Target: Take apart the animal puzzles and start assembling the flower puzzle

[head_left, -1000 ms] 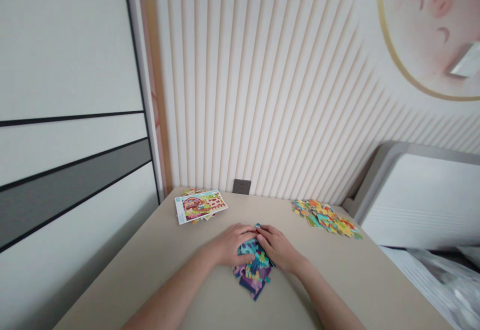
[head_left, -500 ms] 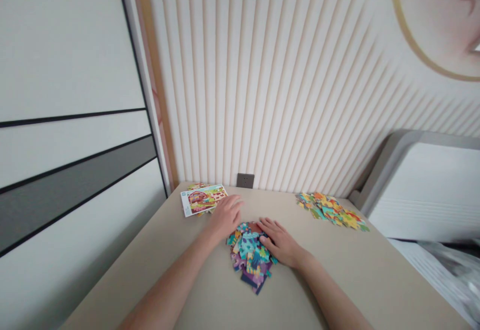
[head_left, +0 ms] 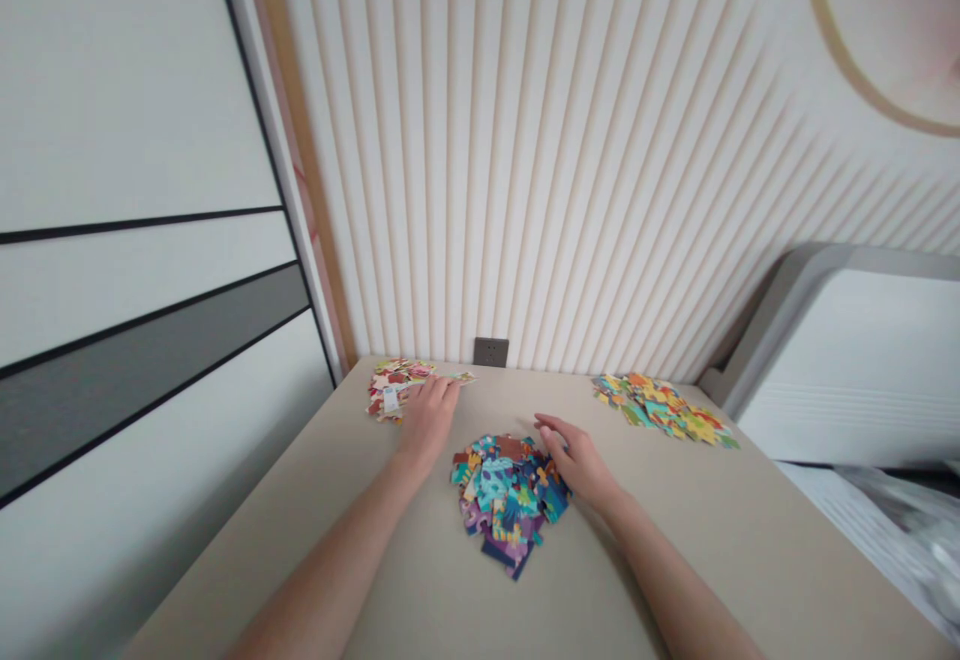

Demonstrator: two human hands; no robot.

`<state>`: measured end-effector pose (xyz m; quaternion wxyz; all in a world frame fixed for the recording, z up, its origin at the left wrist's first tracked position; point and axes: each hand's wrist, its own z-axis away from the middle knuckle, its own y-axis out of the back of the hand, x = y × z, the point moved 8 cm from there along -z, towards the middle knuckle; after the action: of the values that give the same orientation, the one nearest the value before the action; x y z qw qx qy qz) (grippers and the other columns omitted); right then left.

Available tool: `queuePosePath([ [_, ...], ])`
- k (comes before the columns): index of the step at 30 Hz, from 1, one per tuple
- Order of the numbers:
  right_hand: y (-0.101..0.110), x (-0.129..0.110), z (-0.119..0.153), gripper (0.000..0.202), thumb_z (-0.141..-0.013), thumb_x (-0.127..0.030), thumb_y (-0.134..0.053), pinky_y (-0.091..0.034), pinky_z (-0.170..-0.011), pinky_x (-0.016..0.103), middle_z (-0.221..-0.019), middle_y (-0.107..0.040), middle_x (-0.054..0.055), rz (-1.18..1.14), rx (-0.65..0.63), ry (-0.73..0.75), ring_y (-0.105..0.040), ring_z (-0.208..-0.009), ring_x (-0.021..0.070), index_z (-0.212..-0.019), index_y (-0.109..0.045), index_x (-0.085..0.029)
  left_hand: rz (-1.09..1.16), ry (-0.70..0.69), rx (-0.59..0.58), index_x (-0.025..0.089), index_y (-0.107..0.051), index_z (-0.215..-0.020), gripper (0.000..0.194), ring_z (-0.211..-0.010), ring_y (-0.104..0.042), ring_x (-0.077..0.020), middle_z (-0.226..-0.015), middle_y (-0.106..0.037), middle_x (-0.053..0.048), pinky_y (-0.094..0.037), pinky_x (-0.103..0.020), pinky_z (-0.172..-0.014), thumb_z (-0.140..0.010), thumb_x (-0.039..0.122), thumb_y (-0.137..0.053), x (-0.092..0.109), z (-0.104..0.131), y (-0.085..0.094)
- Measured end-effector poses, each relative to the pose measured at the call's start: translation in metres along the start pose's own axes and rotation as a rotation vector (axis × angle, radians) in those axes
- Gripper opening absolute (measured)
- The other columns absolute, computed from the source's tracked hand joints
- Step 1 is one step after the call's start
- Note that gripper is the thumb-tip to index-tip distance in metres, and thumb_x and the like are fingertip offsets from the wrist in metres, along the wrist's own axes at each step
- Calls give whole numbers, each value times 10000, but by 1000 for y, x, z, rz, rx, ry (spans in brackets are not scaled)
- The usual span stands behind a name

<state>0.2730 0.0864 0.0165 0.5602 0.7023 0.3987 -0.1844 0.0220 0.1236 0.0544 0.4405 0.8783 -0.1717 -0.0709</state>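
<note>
Left hand (head_left: 426, 418) flat, grip open, on the far-left pile (head_left: 396, 387); right hand (head_left: 576, 460), grip open and empty, beside the centre pile (head_left: 510, 493) on the counter (head_left: 712, 540): a careless sweep could mix pieces.

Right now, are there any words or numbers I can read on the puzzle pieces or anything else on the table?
No text can be read anywhere.
Small white tag in the far-left puzzle pile by the left hand: any print is too small and blurred.
Middle puzzle pile beside the right hand: pictures only.
Far-right puzzle pile: pictures only.
Wall socket: no marks legible.
</note>
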Motion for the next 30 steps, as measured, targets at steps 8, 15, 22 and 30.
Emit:
queuePosePath([
  [8, -25, -1, -1, 640, -932, -707, -414, -537, -910, 459, -1107, -748, 127, -911, -96, -232, -704, -1006, 298, -1165, -709, -189, 184, -608, 188, 172, -599, -1287, 323, -1083, -622, -245, -1215, -672, -110, -498, -453, -953, -1010, 148, -436, 106, 28, 25],
  [15, 12, 3, -6, 356, -839, -501, -715, -535, -791, 336, -1151, -742, 47, -958, 150, -181, -691, -975, 248, -1100, -735, -260, 287, -486, 247, 201, -474, -1449, 478, -1384, -434, -308, -1453, -507, -148, -397, -531, -1128, -975, 188, -531, 100, 24, 25],
  [22, 33, 39, -9, 385, -829, -561, -699, -520, -671, 282, -1003, -764, 58, -824, 323, -221, -688, -813, 204, -995, -722, -214, 600, -41, 261, 229, -317, -1539, 528, -1447, -338, -298, -1548, -364, -148, -336, -544, -1167, -1019, 235, -409, 44, 12, 1],
  [30, 26, 51, -8, 398, -800, -584, -725, -513, -658, 281, -866, -755, 47, -776, 313, -286, -705, -726, 194, -876, -695, -195, 772, -33, 163, 231, -291, -1546, 579, -1306, -508, -271, -1403, -533, -135, -424, -460, -1102, -1000, 275, -476, 37, 13, -25],
])
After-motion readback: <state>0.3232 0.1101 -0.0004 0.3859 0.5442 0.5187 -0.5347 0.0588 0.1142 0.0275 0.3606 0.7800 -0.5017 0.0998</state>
